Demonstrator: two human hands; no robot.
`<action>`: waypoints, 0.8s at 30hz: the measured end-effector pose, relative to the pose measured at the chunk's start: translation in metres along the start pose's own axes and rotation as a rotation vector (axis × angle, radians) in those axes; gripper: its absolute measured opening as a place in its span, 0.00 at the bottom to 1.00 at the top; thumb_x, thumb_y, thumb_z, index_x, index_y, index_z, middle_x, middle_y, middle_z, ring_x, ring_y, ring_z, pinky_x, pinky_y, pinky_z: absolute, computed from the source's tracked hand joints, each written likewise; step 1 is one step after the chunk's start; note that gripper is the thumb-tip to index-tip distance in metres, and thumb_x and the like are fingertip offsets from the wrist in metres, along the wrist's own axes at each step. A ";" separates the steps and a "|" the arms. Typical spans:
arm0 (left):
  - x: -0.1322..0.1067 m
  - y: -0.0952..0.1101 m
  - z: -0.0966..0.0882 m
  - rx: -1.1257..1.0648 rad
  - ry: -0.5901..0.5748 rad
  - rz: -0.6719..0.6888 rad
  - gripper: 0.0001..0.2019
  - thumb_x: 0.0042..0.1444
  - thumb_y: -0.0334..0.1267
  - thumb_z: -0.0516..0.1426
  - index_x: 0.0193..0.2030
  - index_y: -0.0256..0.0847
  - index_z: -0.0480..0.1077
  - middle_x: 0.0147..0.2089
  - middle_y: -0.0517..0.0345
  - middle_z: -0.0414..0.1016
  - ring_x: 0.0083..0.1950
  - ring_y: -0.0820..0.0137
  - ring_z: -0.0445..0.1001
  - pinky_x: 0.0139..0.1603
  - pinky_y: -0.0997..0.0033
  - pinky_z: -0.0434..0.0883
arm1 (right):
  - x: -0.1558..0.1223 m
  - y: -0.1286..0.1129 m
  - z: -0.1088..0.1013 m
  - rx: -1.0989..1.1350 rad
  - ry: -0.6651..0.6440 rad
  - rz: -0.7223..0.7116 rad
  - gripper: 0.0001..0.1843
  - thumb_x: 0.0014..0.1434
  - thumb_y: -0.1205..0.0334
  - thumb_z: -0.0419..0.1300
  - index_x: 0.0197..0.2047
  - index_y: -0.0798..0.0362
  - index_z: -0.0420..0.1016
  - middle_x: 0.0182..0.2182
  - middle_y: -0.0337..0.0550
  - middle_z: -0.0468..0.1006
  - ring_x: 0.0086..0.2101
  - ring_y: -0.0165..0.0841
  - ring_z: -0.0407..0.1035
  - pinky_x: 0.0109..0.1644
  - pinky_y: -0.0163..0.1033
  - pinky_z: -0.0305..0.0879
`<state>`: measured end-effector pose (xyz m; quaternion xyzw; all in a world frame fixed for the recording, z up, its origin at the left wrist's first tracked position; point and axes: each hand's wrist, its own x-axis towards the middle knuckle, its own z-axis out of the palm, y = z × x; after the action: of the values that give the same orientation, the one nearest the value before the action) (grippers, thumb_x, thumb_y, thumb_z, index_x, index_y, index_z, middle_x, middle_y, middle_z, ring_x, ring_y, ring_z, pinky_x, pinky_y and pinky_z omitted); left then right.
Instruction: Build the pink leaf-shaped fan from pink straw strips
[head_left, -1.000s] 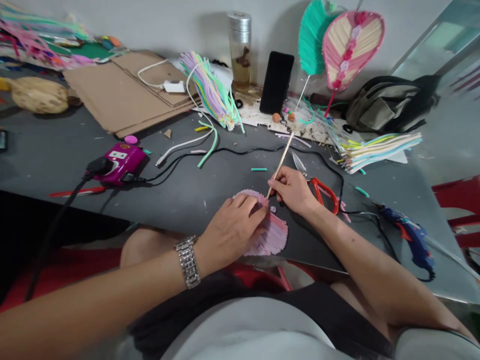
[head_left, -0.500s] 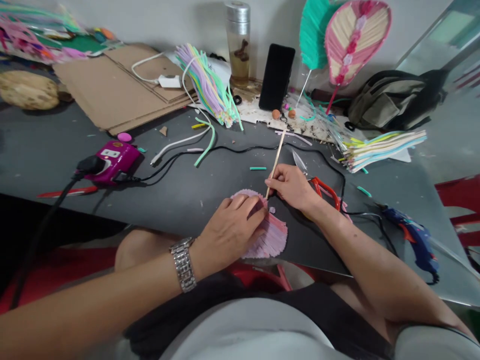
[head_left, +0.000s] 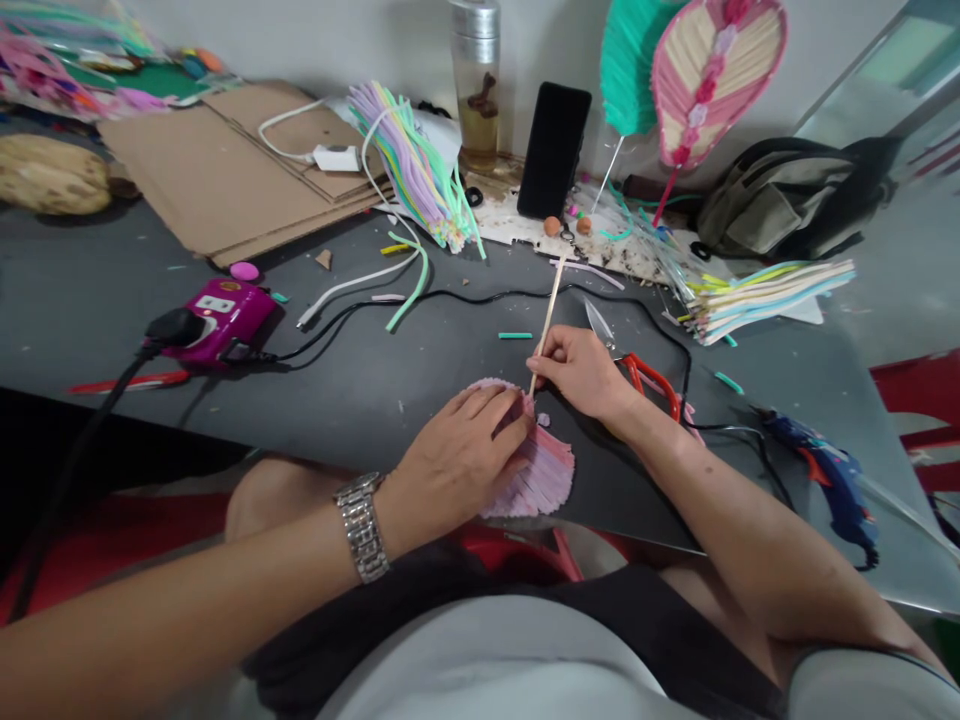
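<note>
Left hand (head_left: pixel 457 462) lies flat, fingers slightly spread, pressing on a pink fringed fan of strips (head_left: pixel 541 472) at the front edge of the dark bench (head_left: pixel 337 400). Right hand (head_left: pixel 577 375), nearly closed, pinches a wooden stick (head_left: pixel 550 312), its tip at the fan's top edge. Red-handled scissors (head_left: pixel 651 387) lie just beside the right hand; a blue glue gun (head_left: pixel 825 480) lies nearer the bench's right edge.

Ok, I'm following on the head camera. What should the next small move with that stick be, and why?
Probably ease the tip of the wooden stick, pinched in the right hand, slightly along the edge of the pink fringed leaf shape. Its tip already sits at that edge, and the left hand is pressing the piece down, so it seems steady enough.
</note>
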<state>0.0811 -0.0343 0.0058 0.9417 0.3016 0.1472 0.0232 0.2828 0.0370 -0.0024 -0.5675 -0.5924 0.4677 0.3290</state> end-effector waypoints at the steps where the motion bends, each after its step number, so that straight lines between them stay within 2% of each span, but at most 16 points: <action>1: 0.000 0.000 0.000 -0.004 0.000 0.002 0.17 0.70 0.38 0.56 0.61 0.32 0.69 0.61 0.38 0.72 0.64 0.51 0.70 0.66 0.45 0.72 | 0.000 0.001 0.000 0.015 -0.009 0.001 0.11 0.55 0.71 0.65 0.26 0.51 0.69 0.18 0.34 0.75 0.22 0.30 0.72 0.29 0.35 0.66; 9: 0.001 0.000 0.000 -0.058 -0.039 -0.022 0.19 0.69 0.38 0.58 0.62 0.32 0.69 0.61 0.38 0.71 0.65 0.50 0.69 0.68 0.43 0.71 | -0.003 0.001 0.000 0.088 -0.018 -0.010 0.08 0.55 0.70 0.63 0.28 0.51 0.70 0.21 0.35 0.77 0.25 0.31 0.74 0.32 0.36 0.70; 13: 0.001 0.000 0.001 -0.052 -0.025 -0.005 0.19 0.69 0.37 0.57 0.62 0.31 0.68 0.60 0.39 0.72 0.64 0.51 0.69 0.68 0.43 0.72 | -0.020 0.000 0.001 0.088 0.034 -0.042 0.04 0.56 0.64 0.64 0.31 0.51 0.72 0.24 0.36 0.78 0.21 0.28 0.69 0.26 0.34 0.65; 16: 0.001 -0.001 0.001 -0.066 -0.014 -0.002 0.19 0.69 0.37 0.57 0.62 0.30 0.68 0.60 0.37 0.72 0.65 0.51 0.68 0.68 0.43 0.71 | -0.038 0.002 0.002 0.099 0.082 -0.073 0.07 0.58 0.58 0.64 0.32 0.51 0.73 0.25 0.37 0.78 0.19 0.27 0.67 0.23 0.34 0.62; 19: 0.001 -0.001 0.001 -0.081 -0.021 -0.014 0.19 0.69 0.37 0.57 0.62 0.31 0.68 0.61 0.37 0.71 0.64 0.52 0.69 0.68 0.43 0.71 | -0.051 0.005 0.004 0.114 0.125 -0.082 0.10 0.60 0.55 0.64 0.32 0.52 0.74 0.22 0.37 0.77 0.21 0.29 0.71 0.25 0.34 0.65; 24: 0.001 -0.001 0.002 -0.090 -0.024 -0.017 0.19 0.69 0.38 0.57 0.63 0.31 0.68 0.61 0.37 0.71 0.64 0.52 0.69 0.69 0.43 0.70 | -0.055 0.004 0.006 0.125 0.203 -0.077 0.12 0.59 0.54 0.65 0.31 0.53 0.73 0.21 0.37 0.76 0.21 0.30 0.72 0.26 0.33 0.67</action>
<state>0.0814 -0.0328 0.0044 0.9388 0.3025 0.1491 0.0707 0.2863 -0.0188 -0.0009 -0.5671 -0.5470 0.4310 0.4398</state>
